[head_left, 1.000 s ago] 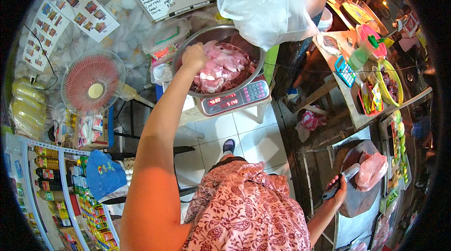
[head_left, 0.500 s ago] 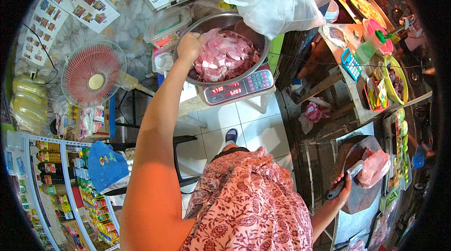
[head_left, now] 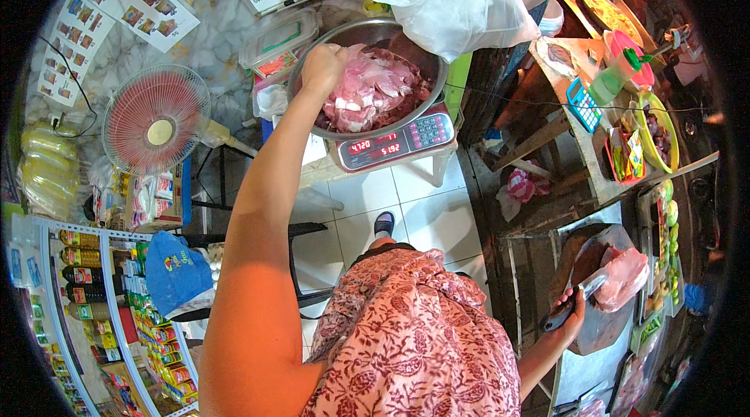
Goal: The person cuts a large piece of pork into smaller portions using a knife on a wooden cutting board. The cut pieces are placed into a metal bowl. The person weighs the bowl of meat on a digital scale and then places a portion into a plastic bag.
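My left hand (head_left: 324,68) reaches into a wide metal basin (head_left: 437,73) of sliced raw meat (head_left: 379,85). Its fingers are closed at the left edge of the pile and seem to grip the meat; the fingertips are hidden. Beneath the basin is a digital scale (head_left: 430,133) with lit red digits. Off to the right, my right hand (head_left: 574,319) is wrapped round the black handle of a knife (head_left: 556,314). The blade lies against a pale pink chunk of meat (head_left: 627,278) on a thick wooden chopping block (head_left: 598,335).
A filled white plastic bag (head_left: 453,3) hangs beside the basin's far right. On the left stand a fan (head_left: 156,124) and shelves of bottles and packets (head_left: 82,261). A lidded plastic container (head_left: 277,42) sits left of the basin. A blue calculator (head_left: 583,105) lies on the wooden counter.
My left hand has shifted slightly right and up, further over the meat pile. The scale's digits have changed. My right hand and the knife have turned a little, staying by the chunk.
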Demonstrator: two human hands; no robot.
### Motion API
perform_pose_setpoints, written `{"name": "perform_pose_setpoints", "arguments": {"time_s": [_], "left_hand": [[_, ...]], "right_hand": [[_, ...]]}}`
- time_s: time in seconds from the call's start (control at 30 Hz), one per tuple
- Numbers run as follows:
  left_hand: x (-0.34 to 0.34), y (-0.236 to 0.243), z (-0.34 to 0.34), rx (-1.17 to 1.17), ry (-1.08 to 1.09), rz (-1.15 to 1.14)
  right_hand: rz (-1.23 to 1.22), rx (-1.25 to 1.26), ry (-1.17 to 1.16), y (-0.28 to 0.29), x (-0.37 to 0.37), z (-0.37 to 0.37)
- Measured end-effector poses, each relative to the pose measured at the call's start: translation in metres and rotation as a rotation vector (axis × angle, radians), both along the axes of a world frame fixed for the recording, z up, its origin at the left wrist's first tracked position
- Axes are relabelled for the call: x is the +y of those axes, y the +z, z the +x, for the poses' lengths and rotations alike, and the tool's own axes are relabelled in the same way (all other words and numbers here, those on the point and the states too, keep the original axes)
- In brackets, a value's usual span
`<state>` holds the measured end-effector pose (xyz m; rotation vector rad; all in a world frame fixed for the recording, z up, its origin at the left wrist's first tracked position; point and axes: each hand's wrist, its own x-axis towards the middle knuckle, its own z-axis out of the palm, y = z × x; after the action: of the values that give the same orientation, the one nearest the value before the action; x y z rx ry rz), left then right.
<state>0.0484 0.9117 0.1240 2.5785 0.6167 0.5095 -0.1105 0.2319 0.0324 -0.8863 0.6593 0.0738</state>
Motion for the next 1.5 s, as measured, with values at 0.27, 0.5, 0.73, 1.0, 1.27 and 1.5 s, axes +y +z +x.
{"name": "perform_pose_setpoints", "arguments": {"time_s": [0.27, 0.5, 0.73, 1.0, 1.27, 1.5], "left_hand": [[-0.004, -0.001, 0.000, -0.017, 0.010, -0.021], [0.005, -0.013, -0.007, 0.033, 0.063, 0.068], [0.024, -0.027, -0.016, 0.079, 0.036, 0.033], [0.019, -0.040, -0.013, 0.048, -0.170, 0.076], [0.068, -0.042, 0.020, 0.079, -0.121, 0.079], [0.109, -0.061, 0.053, 0.228, -0.047, 0.125]], "right_hand": [[0.064, -0.031, -0.001, -0.002, -0.009, -0.001], [0.023, 0.011, -0.003, -0.002, -0.006, -0.002], [-0.029, -0.003, -0.005, 0.007, -0.004, 0.000], [-0.028, -0.011, -0.070, 0.011, 0.011, 0.002], [-0.023, -0.184, -0.130, 0.016, 0.040, 0.000], [0.226, -0.116, -0.050, 0.007, 0.139, 0.053]]}}
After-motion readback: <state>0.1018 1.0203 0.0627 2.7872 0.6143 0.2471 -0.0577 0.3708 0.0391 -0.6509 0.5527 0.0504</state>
